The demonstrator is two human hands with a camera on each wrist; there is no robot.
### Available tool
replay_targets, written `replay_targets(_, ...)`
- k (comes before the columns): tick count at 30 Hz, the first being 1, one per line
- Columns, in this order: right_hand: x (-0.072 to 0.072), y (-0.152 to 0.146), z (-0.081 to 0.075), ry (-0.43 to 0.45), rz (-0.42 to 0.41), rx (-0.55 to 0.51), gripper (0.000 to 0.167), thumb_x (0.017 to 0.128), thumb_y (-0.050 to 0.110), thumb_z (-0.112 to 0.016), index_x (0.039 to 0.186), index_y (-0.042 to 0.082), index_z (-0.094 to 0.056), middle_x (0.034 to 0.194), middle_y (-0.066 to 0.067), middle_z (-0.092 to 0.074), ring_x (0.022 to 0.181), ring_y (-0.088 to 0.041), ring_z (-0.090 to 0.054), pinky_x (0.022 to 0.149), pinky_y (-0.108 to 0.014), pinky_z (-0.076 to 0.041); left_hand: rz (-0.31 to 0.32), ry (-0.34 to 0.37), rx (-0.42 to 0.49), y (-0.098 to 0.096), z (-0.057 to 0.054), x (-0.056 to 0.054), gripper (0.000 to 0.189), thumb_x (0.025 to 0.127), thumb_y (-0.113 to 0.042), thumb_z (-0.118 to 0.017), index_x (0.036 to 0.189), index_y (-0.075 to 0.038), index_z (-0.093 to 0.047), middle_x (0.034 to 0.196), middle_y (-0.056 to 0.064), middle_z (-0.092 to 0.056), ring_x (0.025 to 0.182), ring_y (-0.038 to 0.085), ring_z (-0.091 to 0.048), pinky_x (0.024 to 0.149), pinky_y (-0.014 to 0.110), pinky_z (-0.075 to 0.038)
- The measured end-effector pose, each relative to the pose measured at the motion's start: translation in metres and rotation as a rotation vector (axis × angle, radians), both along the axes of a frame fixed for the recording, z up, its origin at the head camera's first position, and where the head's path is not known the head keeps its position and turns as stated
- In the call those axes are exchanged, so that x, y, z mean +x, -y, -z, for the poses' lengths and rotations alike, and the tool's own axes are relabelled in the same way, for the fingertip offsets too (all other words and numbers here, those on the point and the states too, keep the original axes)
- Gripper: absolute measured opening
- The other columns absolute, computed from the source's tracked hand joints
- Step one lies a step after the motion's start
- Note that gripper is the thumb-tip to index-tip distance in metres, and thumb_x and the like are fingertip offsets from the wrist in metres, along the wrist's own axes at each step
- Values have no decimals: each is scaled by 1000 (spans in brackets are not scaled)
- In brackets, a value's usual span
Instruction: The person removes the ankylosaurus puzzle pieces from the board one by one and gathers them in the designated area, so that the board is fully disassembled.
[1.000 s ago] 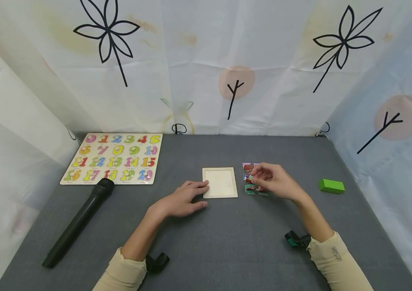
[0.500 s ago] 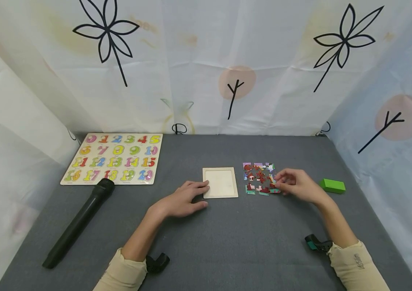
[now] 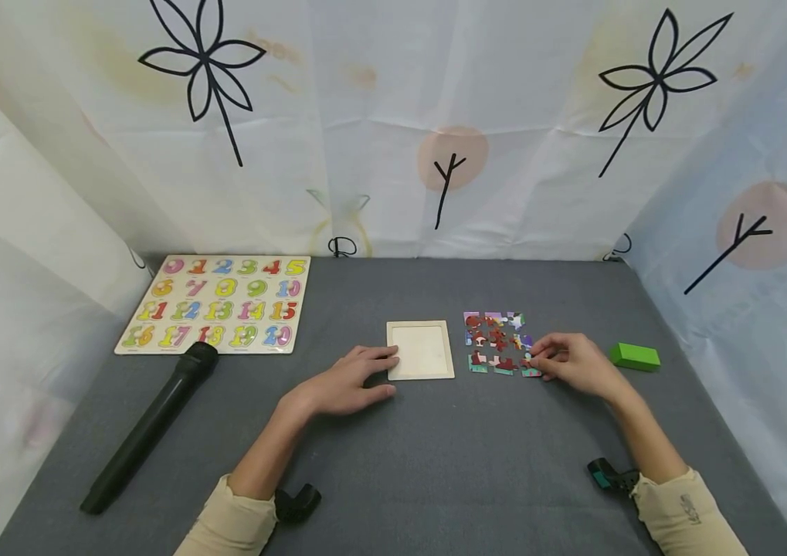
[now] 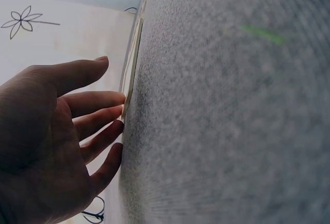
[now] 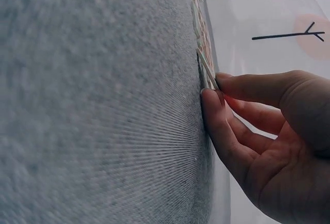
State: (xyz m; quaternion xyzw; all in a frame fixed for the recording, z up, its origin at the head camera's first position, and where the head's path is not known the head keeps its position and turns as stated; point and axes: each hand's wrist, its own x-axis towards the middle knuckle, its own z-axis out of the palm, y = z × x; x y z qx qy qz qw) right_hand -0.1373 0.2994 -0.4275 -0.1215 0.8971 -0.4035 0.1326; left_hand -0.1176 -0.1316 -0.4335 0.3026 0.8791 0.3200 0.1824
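Observation:
Between the thumb and finger of my right hand (image 3: pixel 574 366) is a jigsaw piece (image 5: pixel 207 68), pinched at its edge and tilted up a little from the cloth in the right wrist view. It belongs to the lower right corner of a group of colourful jigsaw pieces (image 3: pixel 497 340), laid out in loose rows with small gaps. Left of them lies a square wooden puzzle tray (image 3: pixel 421 374), pale and bare inside its raised rim. My left hand (image 3: pixel 344 384) rests at the tray's left edge, fingers extended and fingertips touching it, as the left wrist view (image 4: pixel 64 136) also has it.
A number puzzle board (image 3: pixel 212 299) lies at the back left, with a black microphone (image 3: pixel 150 432) overlapping its front edge. A green block (image 3: pixel 634 356) sits right of my right hand. White patterned curtain (image 3: pixel 379 139) encloses the grey table (image 3: pixel 435 479) behind and on both sides.
My right hand has moved from over the jigsaw pieces to their right side, then slightly toward me, bringing the lower right piece down and outward. The left hand stays at the tray.

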Motion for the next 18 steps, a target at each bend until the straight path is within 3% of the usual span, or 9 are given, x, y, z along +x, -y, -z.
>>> replay_targets(1, 0, 1, 0, -7, 8, 10, 21, 103, 8, -73, 117, -8, -72, 100, -19, -77, 73, -7, -74, 67, -29, -64, 13, -22, 8, 3, 6, -1, 60, 110, -31, -63, 160, -1, -51, 175, 11, -41, 157, 35, -40, 128, 56, -37)
replay_targets(7, 2, 8, -1, -58, 38, 78, 17, 101, 8, -75, 113, -4, -75, 97, -15, -79, 70, -7, -73, 63, -26, -61, 46, -33, 57, 12, 13, -3, 64, 112, -44, -58, 162, -5, -51, 176, 10, -41, 159, 34, -41, 127, 55, -39)
replay_targets(12, 3, 12, -3, -109, 52, 141, 14, 100, 9, -76, 109, -1, -77, 92, -11, -80, 67, -8, -72, 59, -25, -56, 3, 65, 48, 18, 1, 2, 62, 110, -34, -62, 163, -5, -48, 177, 12, -37, 165, 38, -35, 132, 62, -32)
replay_targets(15, 3, 13, -4, -122, 57, 157, 13, 100, 9, -75, 109, 0, -78, 92, -11, -80, 66, -10, -72, 59, -25, -54, -17, 66, 34, 27, -1, 4, 60, 110, -31, -63, 163, -5, -49, 177, 12, -38, 165, 37, -35, 132, 62, -33)
replay_targets(18, 6, 13, -6, -166, 63, 184, 13, 101, 11, -75, 109, 2, -78, 92, -9, -80, 69, -11, -72, 61, -25, -53, -38, 56, 27, 39, -3, 8, 63, 109, -38, -64, 163, -8, -50, 175, 12, -41, 164, 37, -37, 131, 62, -34)
